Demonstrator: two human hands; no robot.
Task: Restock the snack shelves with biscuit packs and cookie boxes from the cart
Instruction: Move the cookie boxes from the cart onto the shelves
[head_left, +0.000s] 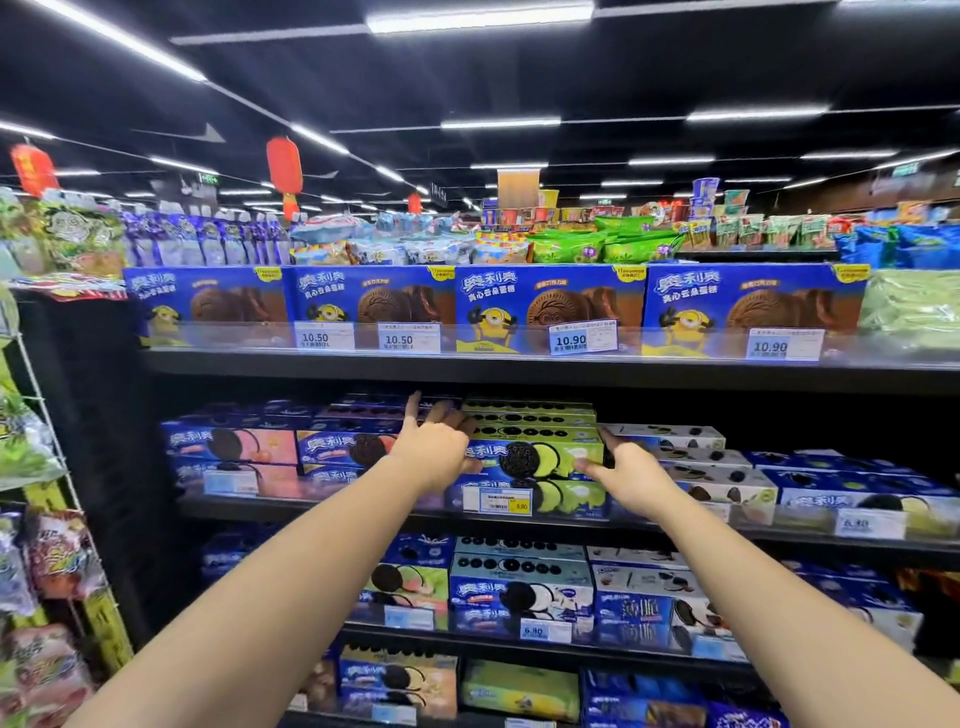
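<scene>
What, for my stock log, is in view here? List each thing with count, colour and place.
Minion cake boxes: four, blue, top shelf front.
Price tags: four, white, top shelf rail.
Green cookie boxes: one stack, green-blue, middle shelf centre.
Pink cookie boxes: stacked, blue-pink, middle shelf left.
White cookie boxes: stacked, white, middle shelf right.
Lanterns: three, red, hanging from ceiling.
Snack bags: many, mixed colours, above top shelf.
Left hand: one, fingers spread, against green stack's left end.
Right hand: one, grips green stack's right end.
</scene>
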